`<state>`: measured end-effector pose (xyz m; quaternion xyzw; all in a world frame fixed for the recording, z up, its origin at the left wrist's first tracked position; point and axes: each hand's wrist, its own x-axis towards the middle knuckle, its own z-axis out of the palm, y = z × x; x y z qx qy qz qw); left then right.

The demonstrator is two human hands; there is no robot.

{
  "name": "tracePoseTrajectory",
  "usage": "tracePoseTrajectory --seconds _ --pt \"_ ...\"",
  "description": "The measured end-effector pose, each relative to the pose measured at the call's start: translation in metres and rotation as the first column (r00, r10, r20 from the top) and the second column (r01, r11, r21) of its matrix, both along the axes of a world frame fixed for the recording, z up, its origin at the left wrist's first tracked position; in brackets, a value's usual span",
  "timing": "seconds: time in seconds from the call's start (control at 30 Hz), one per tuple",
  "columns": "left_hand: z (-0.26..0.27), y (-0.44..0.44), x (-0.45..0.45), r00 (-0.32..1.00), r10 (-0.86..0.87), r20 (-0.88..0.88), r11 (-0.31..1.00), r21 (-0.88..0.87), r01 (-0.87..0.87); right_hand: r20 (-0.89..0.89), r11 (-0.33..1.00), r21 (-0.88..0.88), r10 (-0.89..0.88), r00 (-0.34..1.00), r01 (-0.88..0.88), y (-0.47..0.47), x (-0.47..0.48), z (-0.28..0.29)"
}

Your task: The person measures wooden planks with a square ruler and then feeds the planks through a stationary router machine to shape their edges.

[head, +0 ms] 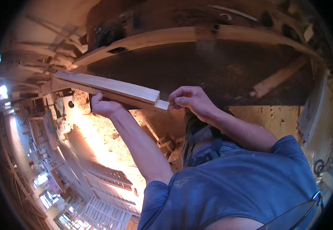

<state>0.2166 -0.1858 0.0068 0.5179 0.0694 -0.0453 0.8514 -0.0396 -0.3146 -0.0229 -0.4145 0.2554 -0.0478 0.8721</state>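
A pale, squared timber piece (111, 86) slants across the view, its far end at the upper left bearing pencil-like marks. At its near end a stepped, thinner tenon (162, 104) sticks out. My left hand (107, 107) supports the timber from below, thumb up against its side; the other fingers are hidden under it. Right beside the tenon's tip is my right hand (191, 100), fingers curled and thumb drawn in towards them. Whether those fingertips touch or pinch the tip is not clear.
Ahead lies a dark worktop (155, 63) with a long pale wood strip (160, 37) along its far side. A wooden batten (278, 76) rests on the right. Wood offcuts (175, 155) lie on the floor near my legs. Slatted wooden pieces (106, 207) stand at lower left.
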Motion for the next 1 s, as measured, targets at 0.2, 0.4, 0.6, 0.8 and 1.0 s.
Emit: tracePoseTrajectory --seconds 0.2,0.4,0.6,0.8,1.0 --pt "0.032 -0.06 -0.106 0.976 -0.192 0.1 0.981 -0.012 0.194 -0.047 0.973 -0.018 -0.23 0.972 0.23 -0.045 -0.106 0.034" --pt "0.033 -0.162 -0.213 0.829 -0.559 0.013 0.829 0.024 0.559 0.173 0.981 -0.094 -0.15 0.973 0.168 -0.092 -0.196 0.026" --pt "0.003 -0.239 -0.335 0.314 -0.945 0.092 0.286 -0.236 0.929 0.312 0.918 -0.153 -0.307 0.899 0.367 -0.103 -0.279 0.033" --pt "0.004 -0.296 -0.46 -0.042 -0.999 0.015 -0.041 0.054 0.998 0.08 0.549 -0.594 -0.687 0.723 0.588 -0.096 -0.388 0.033" --pt "-0.085 -0.282 -0.443 -0.02 -0.991 -0.136 -0.095 0.573 0.814 -0.315 0.353 -0.921 -0.924 0.218 0.166 -0.107 -0.495 0.078"
